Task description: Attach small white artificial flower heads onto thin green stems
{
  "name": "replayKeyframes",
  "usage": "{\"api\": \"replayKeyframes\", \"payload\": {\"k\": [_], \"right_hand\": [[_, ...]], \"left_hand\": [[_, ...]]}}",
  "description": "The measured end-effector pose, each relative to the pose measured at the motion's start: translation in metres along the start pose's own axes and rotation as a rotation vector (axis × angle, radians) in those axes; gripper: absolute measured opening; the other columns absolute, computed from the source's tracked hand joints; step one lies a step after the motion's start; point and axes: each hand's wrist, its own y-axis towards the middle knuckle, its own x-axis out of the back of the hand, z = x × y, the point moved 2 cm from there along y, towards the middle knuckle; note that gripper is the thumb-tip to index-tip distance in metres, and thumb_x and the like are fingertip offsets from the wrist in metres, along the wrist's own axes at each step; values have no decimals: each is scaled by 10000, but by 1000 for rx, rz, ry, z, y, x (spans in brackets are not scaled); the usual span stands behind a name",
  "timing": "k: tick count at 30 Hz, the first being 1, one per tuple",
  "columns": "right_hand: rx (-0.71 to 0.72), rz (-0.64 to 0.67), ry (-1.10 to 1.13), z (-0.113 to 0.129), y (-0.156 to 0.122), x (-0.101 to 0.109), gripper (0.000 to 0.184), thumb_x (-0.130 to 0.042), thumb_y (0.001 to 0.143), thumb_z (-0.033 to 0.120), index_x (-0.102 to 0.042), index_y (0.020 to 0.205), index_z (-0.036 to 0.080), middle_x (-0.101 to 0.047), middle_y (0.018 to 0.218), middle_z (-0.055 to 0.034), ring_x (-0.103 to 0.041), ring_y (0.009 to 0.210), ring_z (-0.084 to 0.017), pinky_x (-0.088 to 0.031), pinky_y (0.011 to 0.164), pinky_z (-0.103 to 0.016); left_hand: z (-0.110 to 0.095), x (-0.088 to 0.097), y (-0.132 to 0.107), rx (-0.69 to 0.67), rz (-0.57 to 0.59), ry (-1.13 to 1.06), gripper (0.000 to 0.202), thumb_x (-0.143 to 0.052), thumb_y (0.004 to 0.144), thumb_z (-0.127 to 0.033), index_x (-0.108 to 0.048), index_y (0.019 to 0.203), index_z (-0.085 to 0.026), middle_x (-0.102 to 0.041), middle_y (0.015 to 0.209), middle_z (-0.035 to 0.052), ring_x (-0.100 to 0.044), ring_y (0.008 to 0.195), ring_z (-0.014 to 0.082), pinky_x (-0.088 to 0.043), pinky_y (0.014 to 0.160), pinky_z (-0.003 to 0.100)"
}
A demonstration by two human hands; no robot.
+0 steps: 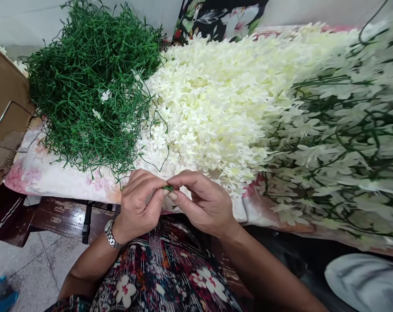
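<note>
Both hands meet at the front edge of the bedding, fingertips together. My left hand [141,201], with a metal watch on its wrist, is closed in a pinch on a small green plastic flower stem [168,188]. From the other side my right hand [206,201] pinches the same piece between thumb and forefinger. Most of the stem is hidden by the fingers. Just beyond my left hand lies a big heap of green plastic stems [92,78]. A wide pile of loose cream-white artificial blossoms [212,99] spreads behind my right hand.
Assembled white flowers on green stems [339,147] fill the right side. A cardboard box [8,95] with a metal wire frame [11,104] stands at the left. Behind the piles is a black floral bag [222,17]. Floral bedding [66,177] lies under everything.
</note>
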Motion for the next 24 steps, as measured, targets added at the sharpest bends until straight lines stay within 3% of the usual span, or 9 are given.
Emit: {"api": "replayKeyframes", "payload": {"k": [6,10,15,20,24], "right_hand": [[150,30,-217,6,1,2,199,-494,741,109,-518,933,152,-566,760,-41,-537,703,-111,-473,605,-245],[192,-47,-276,6,-6,-3,228,-493,719,77,-530,929,158,-571,778,-53,-550,722,-122,-484,604,-252],[80,-146,-203,7,-11,-5,189,-521,694,70,-532,856,169,-573,721,-20,-542,666,-96,-465,582,-229],[-73,-119,-117,10,-11,-1,102,-493,719,104,-519,786,177,-575,708,2,-543,651,-86,-448,585,-219],[-100,-75,-120,9,-12,1,83,-483,725,120,-508,773,183,-571,713,7,-540,651,-90,-442,590,-221]], "left_hand": [[2,1,-4,218,48,-197,74,-522,750,-112,-582,770,-151,-573,673,11,-514,629,97,-431,600,252],[4,-3,-10,337,30,-325,53,-550,740,-128,-596,736,-153,-585,645,4,-519,582,81,-429,539,214],[-4,-5,-10,196,-9,-111,63,-525,745,-113,-574,751,-151,-576,659,11,-515,621,100,-424,574,245],[-10,-7,-8,54,76,239,84,-428,788,-141,-495,739,-152,-522,658,18,-459,656,127,-379,659,315],[-11,-8,-7,23,166,320,102,-369,805,-140,-447,742,-159,-471,654,16,-432,644,124,-377,612,282]]}}
